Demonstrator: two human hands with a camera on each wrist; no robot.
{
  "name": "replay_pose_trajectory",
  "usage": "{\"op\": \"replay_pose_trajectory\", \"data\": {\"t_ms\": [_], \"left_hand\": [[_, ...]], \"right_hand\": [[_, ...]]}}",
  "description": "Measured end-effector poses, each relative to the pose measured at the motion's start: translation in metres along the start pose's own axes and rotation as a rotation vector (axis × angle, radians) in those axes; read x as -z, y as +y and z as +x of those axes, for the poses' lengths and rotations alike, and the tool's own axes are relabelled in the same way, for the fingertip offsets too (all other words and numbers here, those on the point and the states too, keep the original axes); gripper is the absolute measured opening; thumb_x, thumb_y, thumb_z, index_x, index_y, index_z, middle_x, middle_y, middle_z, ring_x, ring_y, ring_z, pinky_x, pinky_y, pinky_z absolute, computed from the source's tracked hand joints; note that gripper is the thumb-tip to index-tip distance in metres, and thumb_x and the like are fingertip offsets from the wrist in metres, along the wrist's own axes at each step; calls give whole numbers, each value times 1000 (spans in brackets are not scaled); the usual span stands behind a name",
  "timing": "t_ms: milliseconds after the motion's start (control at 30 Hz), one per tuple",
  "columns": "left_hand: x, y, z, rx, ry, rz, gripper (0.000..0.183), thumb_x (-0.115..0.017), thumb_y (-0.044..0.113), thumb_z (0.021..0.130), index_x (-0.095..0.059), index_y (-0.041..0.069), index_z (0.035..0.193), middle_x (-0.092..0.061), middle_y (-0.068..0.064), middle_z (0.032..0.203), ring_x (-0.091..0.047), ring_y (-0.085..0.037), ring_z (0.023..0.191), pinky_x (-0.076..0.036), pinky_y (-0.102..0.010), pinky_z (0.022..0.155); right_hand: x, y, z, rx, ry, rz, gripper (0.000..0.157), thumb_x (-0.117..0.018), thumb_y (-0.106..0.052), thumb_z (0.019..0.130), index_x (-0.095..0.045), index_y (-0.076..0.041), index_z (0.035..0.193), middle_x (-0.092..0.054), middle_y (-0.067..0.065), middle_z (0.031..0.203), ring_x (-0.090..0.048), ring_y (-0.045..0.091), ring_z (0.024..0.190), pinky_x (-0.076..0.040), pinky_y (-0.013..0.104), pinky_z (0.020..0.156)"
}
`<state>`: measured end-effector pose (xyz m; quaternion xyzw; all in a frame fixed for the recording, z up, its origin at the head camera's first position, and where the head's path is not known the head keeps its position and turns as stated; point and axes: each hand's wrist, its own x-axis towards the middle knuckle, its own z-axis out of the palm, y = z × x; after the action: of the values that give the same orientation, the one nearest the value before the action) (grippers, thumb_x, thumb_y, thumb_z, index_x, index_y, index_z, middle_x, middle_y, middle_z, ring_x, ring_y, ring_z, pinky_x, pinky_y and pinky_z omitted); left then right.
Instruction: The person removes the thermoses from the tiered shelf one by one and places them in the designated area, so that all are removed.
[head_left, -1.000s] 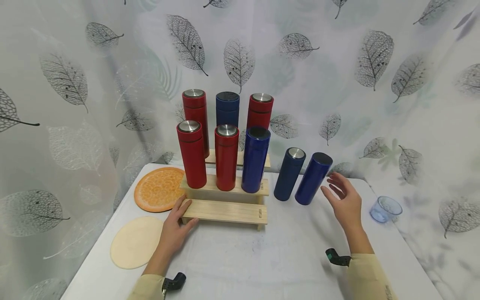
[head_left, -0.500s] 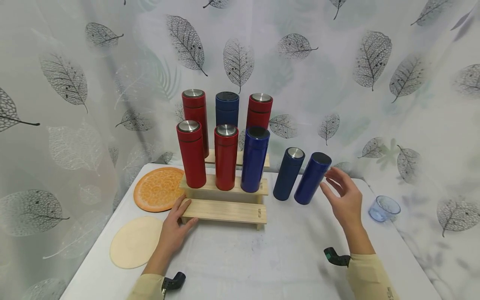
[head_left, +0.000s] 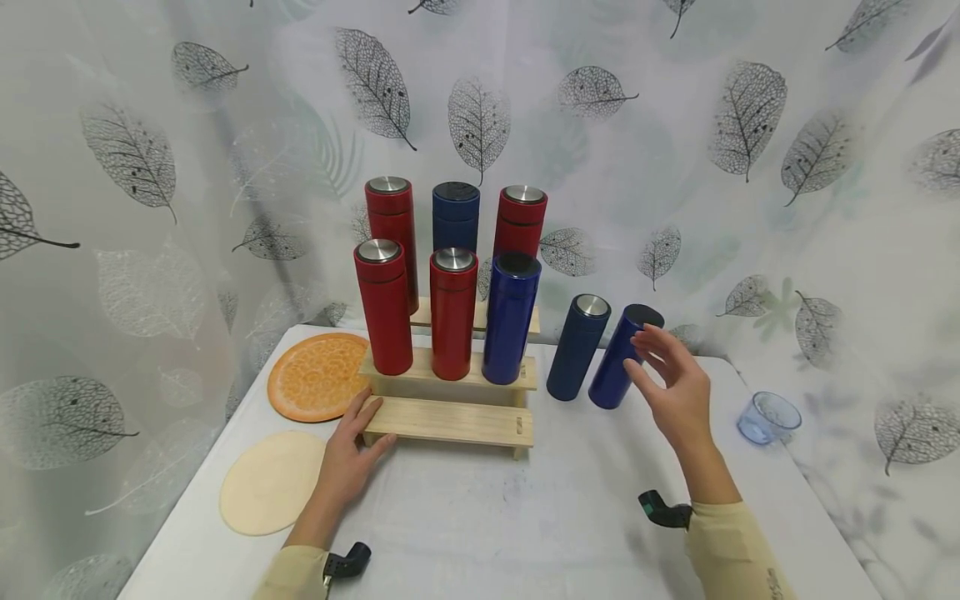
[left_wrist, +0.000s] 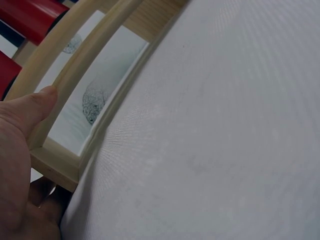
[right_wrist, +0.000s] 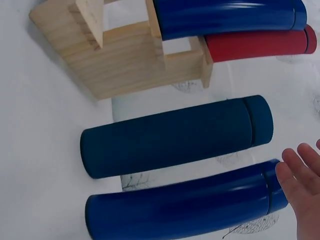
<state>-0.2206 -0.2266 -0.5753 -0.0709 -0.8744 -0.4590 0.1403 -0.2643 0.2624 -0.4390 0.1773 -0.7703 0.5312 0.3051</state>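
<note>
My left hand (head_left: 351, 458) grips the left end of a three-step wooden rack (head_left: 457, 423); in the left wrist view its thumb (left_wrist: 42, 102) lies on the front edge, fingers round the side board. Right of the rack, a matte dark-blue thermos flask (head_left: 577, 354) and a glossy blue thermos flask (head_left: 611, 379) stand upright on the table. My right hand (head_left: 675, 404), fingers spread and holding nothing, is beside the glossy flask's upper part, overlapping it in the head view. In the right wrist view the fingers (right_wrist: 295, 175) are close to its lid.
The rack's middle step carries two red flasks (head_left: 384, 321) and a glossy blue flask (head_left: 510, 325); behind stand two red flasks and a blue flask (head_left: 455, 218). Left lie an orange round mat (head_left: 318, 379) and a cream disc (head_left: 270, 483). A blue glass cup (head_left: 768, 418) stands far right.
My right hand has moved a little left and up, from beside the glossy blue flask to overlapping it. My left hand and the flasks have kept their places.
</note>
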Motion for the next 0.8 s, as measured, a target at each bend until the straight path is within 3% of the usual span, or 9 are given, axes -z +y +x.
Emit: {"op": "replay_pose_trajectory", "data": {"t_ms": [167, 433, 667, 800], "left_hand": [[0, 0, 0, -2, 2, 2, 69, -83, 23, 99, -55, 5, 159, -29, -12, 176, -29, -41, 160, -41, -58, 118], [0, 0, 0, -2, 2, -2, 70, -84, 25, 98, -55, 7, 159, -30, -11, 176, -29, -41, 160, -42, -58, 118], [0, -2, 0, 1, 0, -2, 70, -84, 25, 98, -55, 6, 159, -30, -12, 176, -28, -42, 160, -42, -61, 118], [-1, -2, 0, 1, 0, -6, 70, -84, 25, 98, -55, 6, 159, -30, -12, 176, -27, -42, 160, -41, -60, 118]], "right_hand": [[-8, -7, 4, 6, -31, 16, 61, -79, 16, 90, -60, 6, 148, -67, 25, 137, -68, 23, 127, -51, 26, 108], [-21, -14, 5, -6, -80, 0, 61, -81, 9, 93, -62, -3, 150, -68, 18, 140, -66, 35, 129, -50, 27, 109], [-36, -38, 4, -26, -120, -25, 59, -78, 13, 92, -57, 10, 147, -66, 27, 138, -64, 44, 128, -49, 30, 111], [-42, -46, 5, -33, -139, -30, 57, -78, 10, 94, -57, 11, 146, -66, 28, 138, -64, 44, 129, -49, 33, 112]]}}
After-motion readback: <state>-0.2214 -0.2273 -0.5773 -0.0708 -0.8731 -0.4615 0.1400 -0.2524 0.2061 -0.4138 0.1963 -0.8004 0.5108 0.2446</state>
